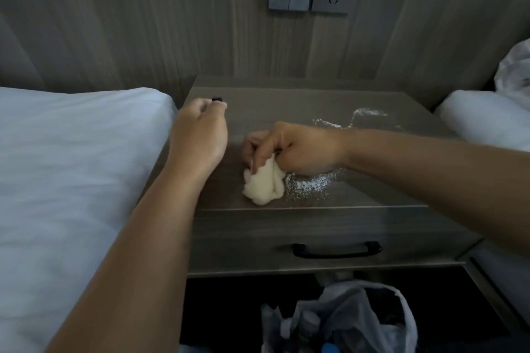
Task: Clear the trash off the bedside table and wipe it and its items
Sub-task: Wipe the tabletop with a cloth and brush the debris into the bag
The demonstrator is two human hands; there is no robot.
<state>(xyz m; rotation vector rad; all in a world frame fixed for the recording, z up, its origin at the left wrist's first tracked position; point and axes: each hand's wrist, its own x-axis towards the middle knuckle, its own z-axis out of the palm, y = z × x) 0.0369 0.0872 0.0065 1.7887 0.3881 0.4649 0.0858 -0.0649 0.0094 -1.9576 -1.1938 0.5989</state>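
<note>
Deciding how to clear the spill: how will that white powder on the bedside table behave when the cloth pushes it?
The white powder lies as loose specks, so it will probably scatter or smear. The bunched cloth looks soft and should drag most of it. Some may spill over the bedside table front edge.

**Bedside table, half wiped, powder still on top**

The bedside table [286,103] is grey wood-grain with a flat top and one drawer below, fitted with a black handle [337,249]. A bunched cream cloth [265,185] rests on the top near the table's front edge. Just right of the cloth lies a scatter of white powder [308,185]; a second, thinner trail [355,117] sits toward the table's back right (partly smeared). A small dark object [217,99] shows at the back left; what it is cannot be told.
</note>
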